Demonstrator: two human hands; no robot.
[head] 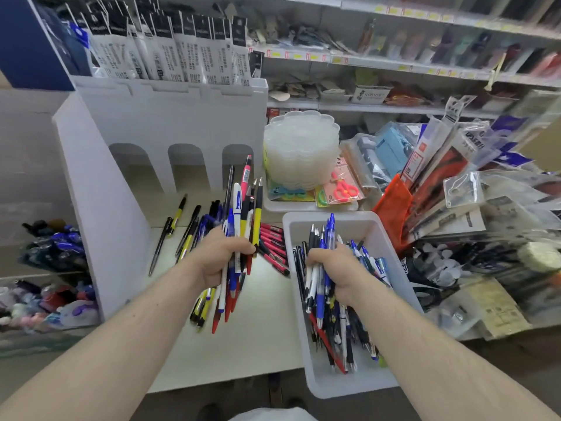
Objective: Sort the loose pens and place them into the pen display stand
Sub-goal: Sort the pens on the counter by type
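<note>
Two hands are in view, the left hand (220, 256) and the right hand (332, 270), each gripping one mixed bundle of pens too dense to count. One white tray (349, 387) holds more pens. The white display stand (100, 189) shows three arched slots. One pair of pink scissors (344, 188) lies packaged.

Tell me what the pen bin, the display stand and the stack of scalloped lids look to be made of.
Pen bin: translucent frosted plastic, likely; soft sheen, rounded moulded rim.
Display stand: matte white rigid sheet, plastic or foam board; flat cut panels with arched openings.
Scalloped lids: clear thin plastic, apparently; stacked layers show through.
</note>
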